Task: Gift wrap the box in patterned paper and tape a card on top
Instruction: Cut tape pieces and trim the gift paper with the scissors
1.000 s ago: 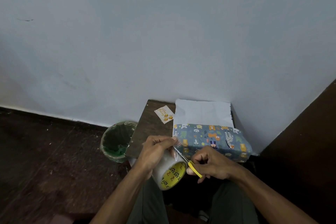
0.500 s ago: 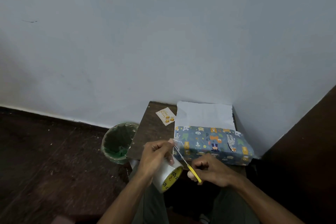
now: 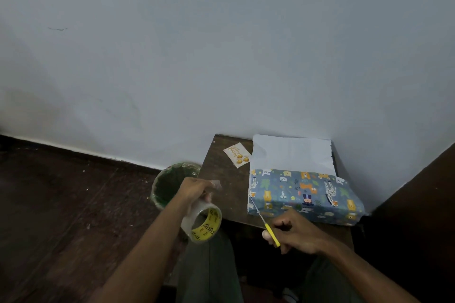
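Observation:
A box point(image 3: 305, 194) partly wrapped in blue animal-patterned paper lies on the small brown table point(image 3: 226, 179), with a white flap of paper point(image 3: 293, 152) standing up behind it. A small card point(image 3: 236, 155) with gold dots lies on the table to the box's left. My left hand point(image 3: 194, 190) grips a clear tape roll point(image 3: 203, 221) with a yellow core and pinches a short cut piece of tape point(image 3: 216, 184). My right hand point(image 3: 293, 231) holds yellow-handled scissors point(image 3: 264, 222), blades pointing at the box's near left corner.
A green-lined waste bin point(image 3: 170, 182) stands on the dark floor left of the table, under my left hand. A pale wall rises right behind the table. A dark panel point(image 3: 418, 204) closes the right side. My knees are below the table edge.
My hands have parted: the left moved left with the roll and a cut strip of tape, the right drew the scissors right, toward the box's corner.

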